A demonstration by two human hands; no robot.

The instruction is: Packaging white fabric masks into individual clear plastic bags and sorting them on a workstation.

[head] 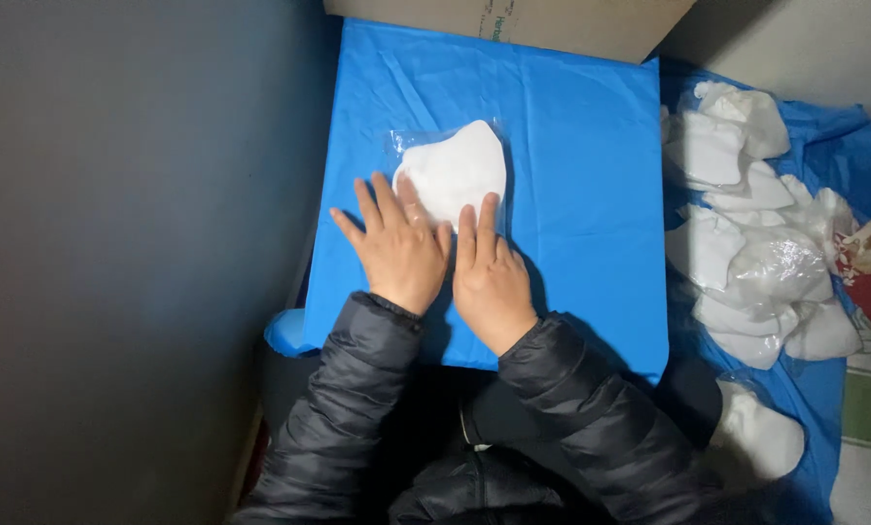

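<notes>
Hands flat on a blue-covered counter. The left hand and right hand lie side by side, fingers extended, each grip open and holding nothing; their fingertips press the near edge of a white mask in a clear bag, which lies at the counter's middle. A pile of bagged white masks sits to the right, well apart.

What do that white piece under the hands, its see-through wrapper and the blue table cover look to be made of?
White piece: soft matte fabric, probably; no shine. Wrapper: thin clear plastic film, glinting at its edges. Blue cover: thin plastic or coated sheet, with sharp fold creases and a slight sheen.
</notes>
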